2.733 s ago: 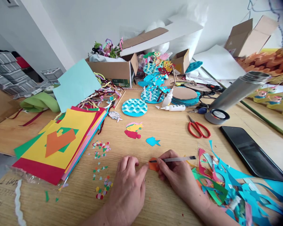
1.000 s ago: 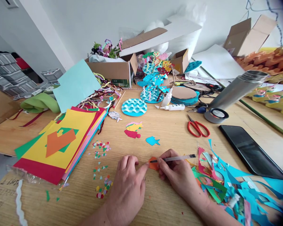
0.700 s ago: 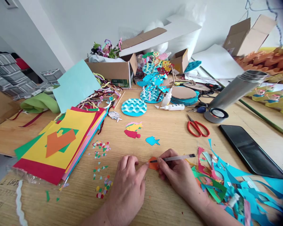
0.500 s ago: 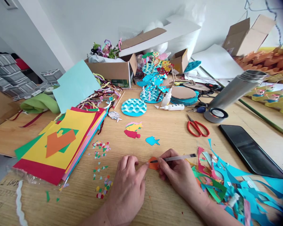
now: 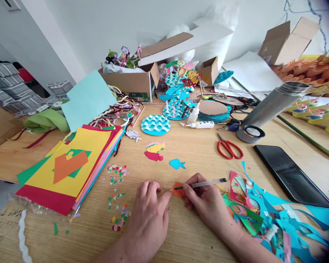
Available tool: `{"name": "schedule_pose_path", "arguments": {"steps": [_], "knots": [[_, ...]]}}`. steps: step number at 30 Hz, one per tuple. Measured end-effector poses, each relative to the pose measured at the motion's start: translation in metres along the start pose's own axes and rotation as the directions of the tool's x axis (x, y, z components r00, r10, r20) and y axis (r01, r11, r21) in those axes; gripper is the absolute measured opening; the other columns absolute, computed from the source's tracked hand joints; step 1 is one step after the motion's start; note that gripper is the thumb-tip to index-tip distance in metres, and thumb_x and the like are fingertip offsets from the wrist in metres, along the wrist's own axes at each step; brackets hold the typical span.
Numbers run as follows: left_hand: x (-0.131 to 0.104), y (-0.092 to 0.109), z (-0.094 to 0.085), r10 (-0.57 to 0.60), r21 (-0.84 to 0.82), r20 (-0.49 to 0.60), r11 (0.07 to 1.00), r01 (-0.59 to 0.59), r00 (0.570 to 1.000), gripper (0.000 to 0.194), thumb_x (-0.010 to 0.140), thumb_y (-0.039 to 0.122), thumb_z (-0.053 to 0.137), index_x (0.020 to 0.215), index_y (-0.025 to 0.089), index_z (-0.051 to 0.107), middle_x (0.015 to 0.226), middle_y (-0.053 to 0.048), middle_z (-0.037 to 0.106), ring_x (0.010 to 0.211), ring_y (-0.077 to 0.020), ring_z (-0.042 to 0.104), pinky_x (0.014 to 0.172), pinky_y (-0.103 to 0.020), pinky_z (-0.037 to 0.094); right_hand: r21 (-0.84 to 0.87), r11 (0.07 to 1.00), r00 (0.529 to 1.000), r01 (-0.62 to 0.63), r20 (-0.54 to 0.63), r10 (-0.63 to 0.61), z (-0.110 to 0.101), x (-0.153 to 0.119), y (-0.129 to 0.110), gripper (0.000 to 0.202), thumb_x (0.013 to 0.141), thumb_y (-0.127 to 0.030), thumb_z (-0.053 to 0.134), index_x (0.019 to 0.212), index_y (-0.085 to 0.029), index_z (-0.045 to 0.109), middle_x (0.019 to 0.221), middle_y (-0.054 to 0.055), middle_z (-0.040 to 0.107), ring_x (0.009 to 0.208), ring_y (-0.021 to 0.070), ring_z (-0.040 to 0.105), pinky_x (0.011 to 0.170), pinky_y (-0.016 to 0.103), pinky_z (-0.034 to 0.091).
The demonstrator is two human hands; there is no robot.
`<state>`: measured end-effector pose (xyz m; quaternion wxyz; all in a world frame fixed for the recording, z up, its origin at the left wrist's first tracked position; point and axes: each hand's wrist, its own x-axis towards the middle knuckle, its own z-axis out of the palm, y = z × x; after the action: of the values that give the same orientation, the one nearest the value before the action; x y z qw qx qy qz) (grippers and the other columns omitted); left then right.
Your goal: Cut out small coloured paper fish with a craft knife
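A small orange paper piece (image 5: pixel 178 190) lies on the wooden table between my hands. My right hand (image 5: pixel 205 197) holds a thin pen (image 5: pixel 205 183), its dark tip on the orange piece. The fingertip of my left hand (image 5: pixel 149 215) rests at the left edge of the piece; the other fingers are curled on the table, and nothing shows in them. Just beyond lies a blue paper fish (image 5: pixel 177 163). Further back are yellow and red paper fish (image 5: pixel 154 151) and a round wave-patterned disc (image 5: pixel 155 125).
Coloured sheets (image 5: pixel 90 157) and paper confetti (image 5: pixel 121 217) are at the left. On the right lie red scissors (image 5: pixel 230 149), a phone (image 5: pixel 293 175), blue and green scraps (image 5: pixel 274 215) and a steel flask (image 5: pixel 274 104). Glue bottles (image 5: pixel 201 125) and boxes (image 5: pixel 126 81) stand further back.
The pen in my right hand has tilted very slightly. My left hand has not visibly moved.
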<state>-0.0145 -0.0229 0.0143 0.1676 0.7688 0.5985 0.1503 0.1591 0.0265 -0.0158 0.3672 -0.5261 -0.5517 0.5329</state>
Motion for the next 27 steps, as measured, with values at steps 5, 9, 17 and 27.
{"name": "schedule_pose_path", "arguments": {"steps": [5, 9, 17, 27], "knots": [[-0.0007, -0.0005, 0.0017, 0.005, 0.020, 0.000, 1.000, -0.005, 1.000, 0.050, 0.082, 0.001, 0.050, 0.123, 0.028, 0.058, 0.106, -0.005, 0.046, 0.105, -0.0249, 0.043, 0.093, -0.043, 0.042, 0.008, 1.000, 1.000, -0.008, -0.005, 0.008, 0.0004, 0.0003, -0.0013, 0.030, 0.087, -0.048, 0.058, 0.076, -0.023, 0.049, 0.048, -0.004, 0.056, 0.039, 0.0115, 0.051, 0.038, 0.020, 0.036], [-0.0008, -0.0013, 0.0025, 0.018, 0.014, 0.002, 1.000, -0.018, 1.000, 0.050, 0.082, 0.001, 0.050, 0.124, 0.027, 0.058, 0.108, -0.005, 0.045, 0.106, -0.0252, 0.043, 0.094, -0.043, 0.042, -0.001, 1.000, 1.000, -0.001, -0.002, 0.001, 0.0001, 0.0002, -0.0023, 0.030, 0.087, -0.049, 0.058, 0.076, -0.023, 0.049, 0.049, -0.004, 0.056, 0.040, 0.0114, 0.051, 0.038, 0.020, 0.036], [0.0001, -0.0012, 0.0000, 0.029, -0.004, 0.001, 1.000, -0.029, 1.000, 0.050, 0.080, -0.001, 0.049, 0.120, 0.027, 0.060, 0.107, -0.005, 0.045, 0.107, -0.0253, 0.042, 0.095, -0.044, 0.041, -0.001, 1.000, 1.000, -0.013, -0.002, 0.013, 0.0004, 0.0005, -0.0034, 0.032, 0.085, -0.051, 0.059, 0.075, -0.022, 0.049, 0.050, -0.004, 0.056, 0.041, 0.0122, 0.053, 0.040, 0.021, 0.038], [0.0008, -0.0023, 0.0018, 0.030, 0.009, -0.018, 1.000, -0.030, 0.999, 0.053, 0.080, -0.002, 0.049, 0.123, 0.028, 0.059, 0.107, -0.005, 0.045, 0.105, -0.0255, 0.042, 0.093, -0.045, 0.042, 0.008, 1.000, 1.000, -0.017, -0.009, 0.017, 0.0007, -0.0001, -0.0066, 0.035, 0.084, -0.055, 0.060, 0.075, -0.022, 0.051, 0.050, -0.003, 0.057, 0.040, 0.0124, 0.053, 0.039, 0.022, 0.040]]}}
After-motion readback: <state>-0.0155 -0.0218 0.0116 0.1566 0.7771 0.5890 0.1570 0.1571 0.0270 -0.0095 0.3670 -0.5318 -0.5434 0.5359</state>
